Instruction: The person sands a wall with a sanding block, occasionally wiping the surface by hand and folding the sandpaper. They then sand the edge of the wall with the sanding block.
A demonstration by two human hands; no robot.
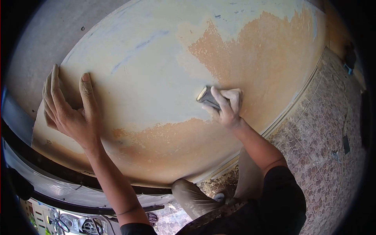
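A large curved panel lies under both hands, its surface patchy with pale cream, exposed orange-brown areas and faint blue streaks. My left hand rests near the panel's left edge, fingers spread and thumb apart, holding nothing. Powdery dust coats the fingers of my right hand. They are wrapped round a small sanding block, dark on the outside with a yellowish end, which appears to be against the panel where cream meets orange. The block's underside is hidden.
A stone-patterned tiled floor runs along the right. My knee is close to the panel's lower edge, beside a dark trim strip. A grey surface borders the upper left. A motorbike stands at the lower left.
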